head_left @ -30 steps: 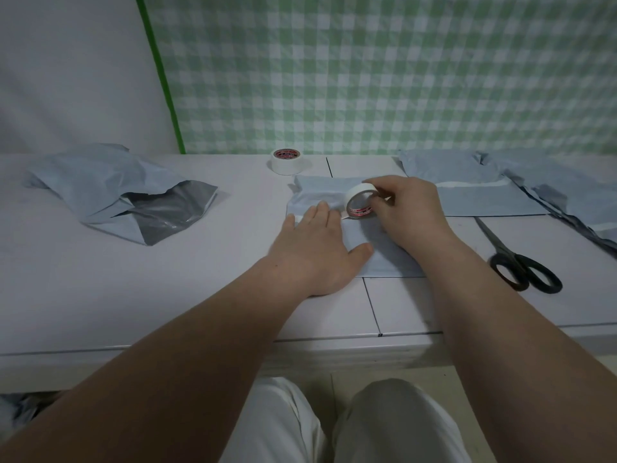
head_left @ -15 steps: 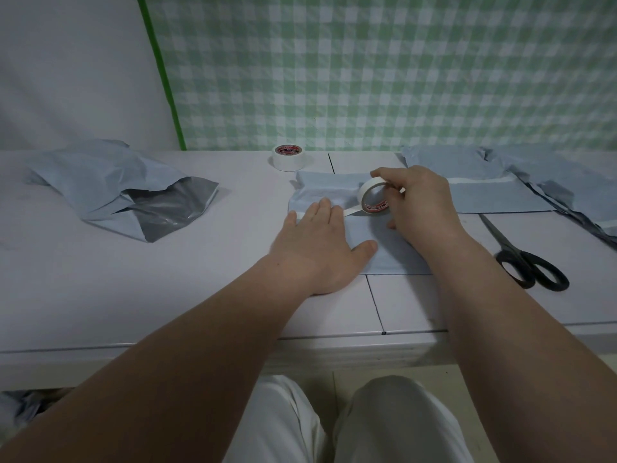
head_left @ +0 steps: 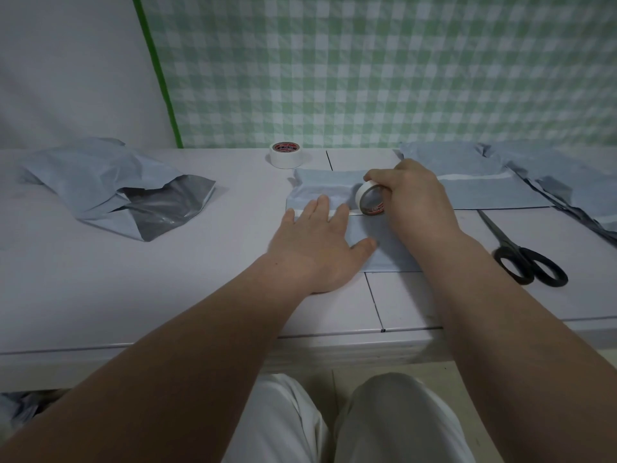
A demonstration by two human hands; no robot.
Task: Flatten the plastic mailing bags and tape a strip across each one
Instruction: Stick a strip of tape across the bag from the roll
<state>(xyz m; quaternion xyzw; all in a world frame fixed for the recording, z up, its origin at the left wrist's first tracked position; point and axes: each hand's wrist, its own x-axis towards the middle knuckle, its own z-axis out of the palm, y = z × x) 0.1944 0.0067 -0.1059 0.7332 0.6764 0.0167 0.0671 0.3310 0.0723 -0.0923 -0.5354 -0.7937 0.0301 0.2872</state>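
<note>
The left hand is lying flat on the grey-blue mailing bag in the middle of the worktop. Its fingers are straight and slightly spread, so its grip is wide and holding nothing. The fingertips are pressing on one end of a white strip of tape that is running across the bag. The right hand is sitting just to the right, its grip curling round a tape roll, with fingers wrapping over the top and right side. The roll is standing on edge on the bag with its open core facing the camera, and the strip is leading from it to the left fingers.

A second tape roll is resting flat near the back of the worktop, just beyond the bag's far left corner and apart from both hands. Black-handled scissors are lying to the right of the right forearm, blades pointing away. Flattened bags are lying behind the right hand, one carrying a white band, and more bags are overlapping at the far right. A crumpled pile of bags is sitting well to the left, showing a dark inner lining. A green checked cloth is hanging behind the worktop
</note>
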